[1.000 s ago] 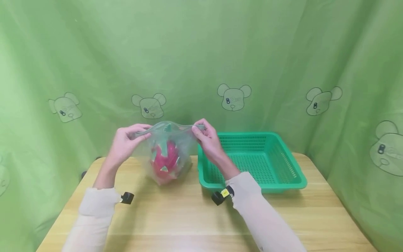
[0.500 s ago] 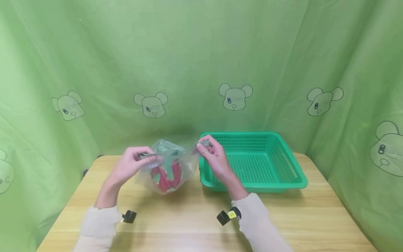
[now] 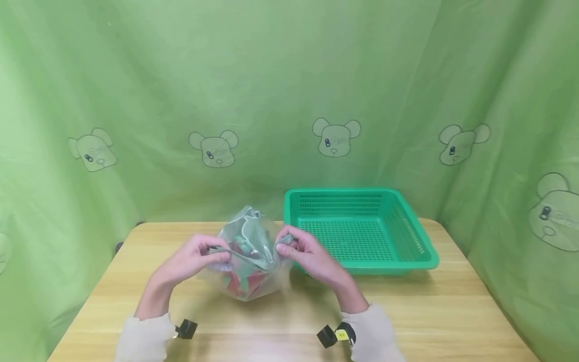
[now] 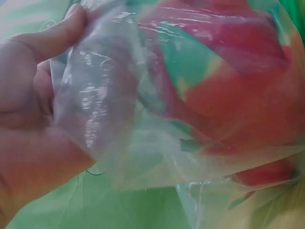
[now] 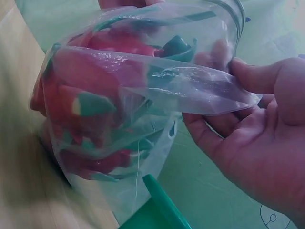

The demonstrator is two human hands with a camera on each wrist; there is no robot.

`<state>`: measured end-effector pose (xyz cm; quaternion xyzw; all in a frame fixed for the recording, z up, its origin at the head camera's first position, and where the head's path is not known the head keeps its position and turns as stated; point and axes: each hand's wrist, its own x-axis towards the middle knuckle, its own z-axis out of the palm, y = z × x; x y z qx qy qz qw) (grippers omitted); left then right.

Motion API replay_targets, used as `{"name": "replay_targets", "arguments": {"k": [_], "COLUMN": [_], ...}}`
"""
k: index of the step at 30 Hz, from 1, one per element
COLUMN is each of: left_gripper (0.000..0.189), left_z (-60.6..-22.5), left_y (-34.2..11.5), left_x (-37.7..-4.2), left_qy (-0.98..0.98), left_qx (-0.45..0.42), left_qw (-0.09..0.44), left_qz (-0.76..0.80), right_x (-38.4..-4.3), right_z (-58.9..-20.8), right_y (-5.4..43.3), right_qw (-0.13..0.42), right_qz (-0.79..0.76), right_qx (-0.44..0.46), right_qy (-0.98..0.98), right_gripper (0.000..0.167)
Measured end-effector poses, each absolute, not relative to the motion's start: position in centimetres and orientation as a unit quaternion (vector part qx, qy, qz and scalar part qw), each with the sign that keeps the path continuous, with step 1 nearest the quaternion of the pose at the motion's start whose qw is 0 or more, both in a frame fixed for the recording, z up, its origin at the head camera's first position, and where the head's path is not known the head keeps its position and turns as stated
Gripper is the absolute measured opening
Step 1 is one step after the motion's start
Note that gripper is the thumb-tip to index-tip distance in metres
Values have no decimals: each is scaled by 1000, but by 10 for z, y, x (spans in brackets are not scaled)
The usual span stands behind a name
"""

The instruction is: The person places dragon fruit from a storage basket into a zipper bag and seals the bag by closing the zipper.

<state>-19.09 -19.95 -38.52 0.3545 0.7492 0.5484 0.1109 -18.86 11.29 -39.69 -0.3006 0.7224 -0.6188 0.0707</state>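
Observation:
A clear zip bag (image 3: 254,236) sits left of the basket, its mouth gaping and its far edge standing up. Inside it shows a red dragon fruit (image 3: 246,285) with green scales; the plastic blurs it, and in the right wrist view there may be a second one. My left hand (image 3: 190,260) pinches the left end of the bag's rim between thumb and fingers. At the rim's right end, my right hand (image 3: 312,255) holds the plastic the same way. The left wrist view has the fruit (image 4: 233,100) close behind creased film.
A green plastic basket (image 3: 362,264) with slotted walls stands at the right, close behind my right hand. The wooden table (image 3: 253,337) ends at a green curtain (image 3: 271,90) printed with bear heads. Small black devices (image 3: 186,329) are strapped at both wrists.
Both hands have come down and nearer to me, still holding the rim. The bag has shifted nearer with them, and its far edge now rises above the near one.

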Motion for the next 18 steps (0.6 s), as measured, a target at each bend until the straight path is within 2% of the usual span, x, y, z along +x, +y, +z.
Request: {"name": "replay_targets", "arguments": {"k": [7,18], "left_gripper": [12,13], "left_z": [-399,-408], "left_y": [-206,-212], "left_x": [-185,-186], "left_qy": [755,797], "left_qx": [389,324], "left_qw": [150,143], "left_qz": [506,490], "right_x": [-177,-178], "right_z": [-417,-430], "right_y": [99,88], "right_qw": [110,82], "right_qz": [-553,-528], "right_qx": [-338,-314], "right_qy": [753,785], "right_gripper": [7,7]}}
